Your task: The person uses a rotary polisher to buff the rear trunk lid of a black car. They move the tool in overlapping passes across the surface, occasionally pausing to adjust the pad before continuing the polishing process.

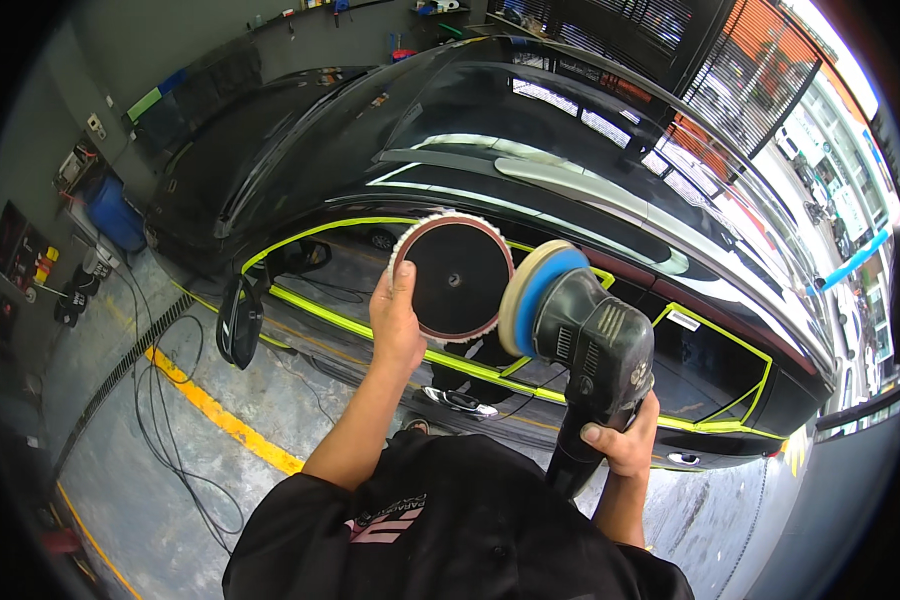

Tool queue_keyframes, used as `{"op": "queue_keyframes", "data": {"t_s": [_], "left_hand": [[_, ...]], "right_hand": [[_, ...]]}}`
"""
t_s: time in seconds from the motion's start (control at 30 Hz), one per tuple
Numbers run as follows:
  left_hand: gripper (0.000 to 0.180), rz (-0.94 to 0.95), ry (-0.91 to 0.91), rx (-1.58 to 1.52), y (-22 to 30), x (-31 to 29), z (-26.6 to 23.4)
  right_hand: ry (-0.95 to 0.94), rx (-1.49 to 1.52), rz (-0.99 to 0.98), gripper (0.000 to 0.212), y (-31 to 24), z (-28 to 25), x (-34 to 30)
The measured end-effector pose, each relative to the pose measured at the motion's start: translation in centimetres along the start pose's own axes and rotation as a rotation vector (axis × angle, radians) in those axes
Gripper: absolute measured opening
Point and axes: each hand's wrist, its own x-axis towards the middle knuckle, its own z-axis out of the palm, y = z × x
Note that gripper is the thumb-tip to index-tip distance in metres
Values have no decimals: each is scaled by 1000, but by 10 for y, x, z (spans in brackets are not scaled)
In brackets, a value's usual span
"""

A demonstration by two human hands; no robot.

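Polisher (595, 350) stands with its long axis running up from the right hand (625, 440), whose fingers wrap its black handle; its blue-and-cream backing plate (532, 296) faces left. Just beside that plate, the left hand (397, 325) pinches the rim of a round dark pad (453, 277), its flat face turned toward the camera, before the black car (370, 150).

Your right hand (625, 440) hides the polisher (595, 350) grip; your left hand (398, 325) covers the round pad's (452, 277) near edge; wall shelf items (30, 265) too small to tell.
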Motion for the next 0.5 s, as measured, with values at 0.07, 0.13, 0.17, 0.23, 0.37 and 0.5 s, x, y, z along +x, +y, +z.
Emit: {"op": "queue_keyframes", "data": {"t_s": [0.07, 0.13, 0.17, 0.23, 0.37, 0.5], "left_hand": [[40, -6, -29, 15, 2, -5, 7], [42, -94, -126, -22, 1, -9, 2], [42, -139, -145, -50, 2, -10, 2], [43, -180, -153, -85, 1, -12, 4], [47, -120, -132, -2, -16, -21, 17], [47, -39, -234, 97, -19, -35, 26]], "right_hand": [[-6, -16, 4, 86, 3, -1, -1], [-10, -41, 1, 85, 4, 0, -1], [-13, -51, 5, 84, 3, 1, -1], [-20, -69, 12, 83, 1, 5, -1], [-30, -83, -4, 81, 4, 7, 1], [-23, -96, 29, 81, 11, 11, 3]]}}
